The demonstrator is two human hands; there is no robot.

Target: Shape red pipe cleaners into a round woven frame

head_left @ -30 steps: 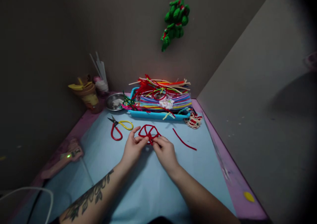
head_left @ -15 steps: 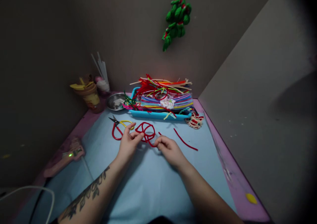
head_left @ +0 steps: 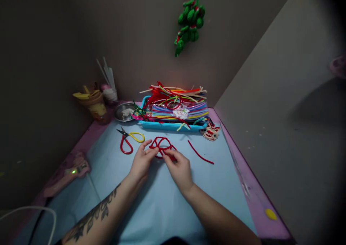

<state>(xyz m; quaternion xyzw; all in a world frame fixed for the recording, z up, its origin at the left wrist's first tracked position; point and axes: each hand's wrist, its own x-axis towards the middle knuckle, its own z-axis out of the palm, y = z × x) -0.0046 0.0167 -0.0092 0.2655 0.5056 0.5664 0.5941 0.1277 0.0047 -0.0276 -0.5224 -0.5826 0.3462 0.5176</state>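
Head cam: so half a second ago the right hand point(head_left: 178, 168) was further right with a strand, and now it's back beside the left hand point(head_left: 141, 161). Both pinch the wheel-shaped red pipe-cleaner piece point(head_left: 160, 149), left hand at its left, right hand at the near right, around mid-table. Loose red pipe cleaner point(head_left: 200, 154) to the right, scissors point(head_left: 125, 134) left. Blue cloth point(head_left: 162, 201) over a pinkish-purple tabletop point(head_left: 259, 201), grey wall point(head_left: 135, 39) at the far side, green ornament point(head_left: 190, 17) hanging there.
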